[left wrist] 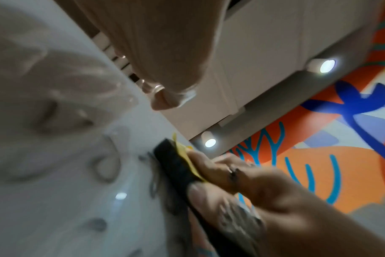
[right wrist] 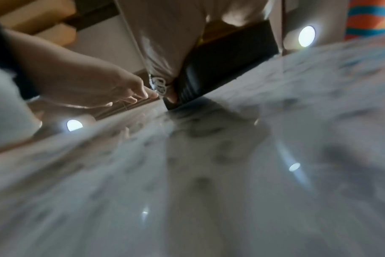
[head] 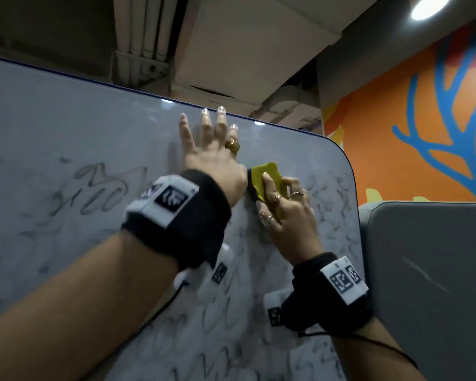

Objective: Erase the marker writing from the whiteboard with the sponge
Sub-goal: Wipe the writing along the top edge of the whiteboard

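A large whiteboard (head: 66,119) fills the head view, covered with smeared dark marker scribbles (head: 105,188). My left hand (head: 212,149) lies flat on the board near its top edge, fingers straight and spread. Just right of it, my right hand (head: 283,204) grips a yellow sponge (head: 264,174) with a black underside and presses it against the board. In the left wrist view the sponge (left wrist: 178,163) shows its black face on the board under the right hand (left wrist: 242,182). The right wrist view shows the sponge (right wrist: 220,74) from below, blurred.
An orange wall with blue branch shapes (head: 423,119) stands to the right of the board. A grey padded panel (head: 429,270) sits beside the board's right edge. Ceiling ducts and a round lamp (head: 429,6) are overhead.
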### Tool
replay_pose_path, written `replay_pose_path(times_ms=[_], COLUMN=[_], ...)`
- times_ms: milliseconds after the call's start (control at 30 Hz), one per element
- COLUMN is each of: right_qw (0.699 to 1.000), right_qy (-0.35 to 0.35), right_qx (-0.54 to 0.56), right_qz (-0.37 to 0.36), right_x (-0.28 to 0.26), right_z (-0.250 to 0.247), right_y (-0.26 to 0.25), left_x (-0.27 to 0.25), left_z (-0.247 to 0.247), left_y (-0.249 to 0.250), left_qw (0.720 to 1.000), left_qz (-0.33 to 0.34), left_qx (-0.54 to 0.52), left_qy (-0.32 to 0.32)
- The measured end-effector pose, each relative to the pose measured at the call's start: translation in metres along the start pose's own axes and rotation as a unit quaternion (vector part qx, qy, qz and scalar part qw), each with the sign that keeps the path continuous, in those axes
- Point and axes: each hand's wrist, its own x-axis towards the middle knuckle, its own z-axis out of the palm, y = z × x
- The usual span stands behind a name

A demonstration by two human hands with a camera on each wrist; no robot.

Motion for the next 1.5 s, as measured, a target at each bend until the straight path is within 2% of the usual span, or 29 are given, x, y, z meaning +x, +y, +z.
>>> replay_pose_path(times_ms=[100, 233, 333, 467, 567, 667, 800, 933, 1033, 1167, 1267, 1400, 1500], right_qw=[0.998, 0.994, 0.997, 0.998, 0.996, 0.99, 0.992, 0.994, 0.991, 0.978, 0.981, 0.989, 0.98], right_qy=[-0.026, -0.009, -0.013, -0.045, -0.027, 0.008, 0.01, 0.009, 0.008, 0.009, 0.0, -0.018, -0.006], right_qx=[-0.037, -0.018, -0.015, -0.019, 0.006, 0.026, 0.043, 0.084, 0.052, 0.056, 0.052, 0.049, 0.093], right_qz=[0.041, 0.104, 0.081, 0.036, 0.087, 0.141, 0.115, 0.076, 0.126, 0.2, 0.186, 0.14, 0.173], right_x=[-0.011, 0.022, 0.038, 0.01, 0.004, 0.031, 0.046, 0.001, -0.009, 0.035, 0.057, 0.035, 0.021], right_z=[-0.007, -0.017, -0.015, -0.009, -0.015, -0.026, -0.024, -0.014, -0.021, -0.034, -0.04, -0.036, -0.033], right_y=[0.026, 0.048, 0.032, 0.026, 0.065, 0.101, 0.095, 0.1, 0.129, 0.152, 0.144, 0.136, 0.147], left_x=[0.013, 0.023, 0.034, 0.049, 0.052, 0.053, 0.052, 0.053, 0.052, 0.052, 0.052, 0.052, 0.051], left_z=[-0.001, 0.007, 0.0, -0.004, -0.004, 0.0, 0.011, 0.012, 0.013, 0.019, 0.02, 0.025, 0.024], left_y=[0.008, 0.018, 0.023, 0.03, 0.03, 0.03, 0.03, 0.031, 0.035, 0.036, 0.037, 0.04, 0.039], left_qw=[0.999, 0.999, 0.999, 0.999, 0.999, 0.998, 1.0, 0.999, 0.999, 0.999, 0.999, 0.998, 0.998], left_qz=[-0.007, -0.007, -0.007, -0.002, -0.006, -0.013, -0.006, -0.014, -0.017, -0.018, -0.024, -0.024, -0.024], left_qx=[-0.006, 0.015, 0.016, 0.016, -0.026, -0.041, -0.019, -0.039, -0.032, 0.016, 0.017, 0.036, 0.045], left_qy=[-0.031, -0.031, -0.028, -0.042, -0.043, -0.034, -0.015, 0.006, 0.017, 0.021, 0.028, 0.043, 0.041])
